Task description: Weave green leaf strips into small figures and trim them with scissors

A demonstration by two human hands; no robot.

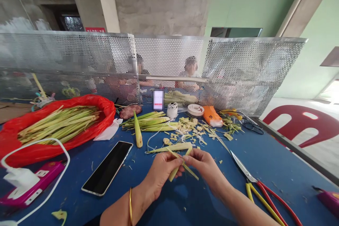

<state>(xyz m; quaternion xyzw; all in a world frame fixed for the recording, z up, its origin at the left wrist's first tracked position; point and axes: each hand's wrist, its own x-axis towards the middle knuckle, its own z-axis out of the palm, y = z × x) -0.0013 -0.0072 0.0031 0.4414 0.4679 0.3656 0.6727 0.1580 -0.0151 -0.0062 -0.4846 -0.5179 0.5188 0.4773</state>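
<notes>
Pale green leaf strips (188,170) cross each other between my two hands above the blue table. My left hand (165,167) pinches them from the left, thumb and fingers closed. From the right, my right hand (202,162) grips the same strips, its thumb close to the other thumb. Just beyond the fingers lies a longer folded leaf piece (169,148). A pointed green husk (137,130) rests farther left, near a bundle of long green leaves (150,122). Cut scraps (185,127) and white thread are scattered behind my hands.
Scissors (246,169) with red and yellow handles lie at right. A phone (107,167) lies at left, near a red bag (106,107) of leaf strips and a purple power strip (45,182). Thread (172,110) and tape (195,109) stand before a perforated metal screen (169,53); people sit behind it.
</notes>
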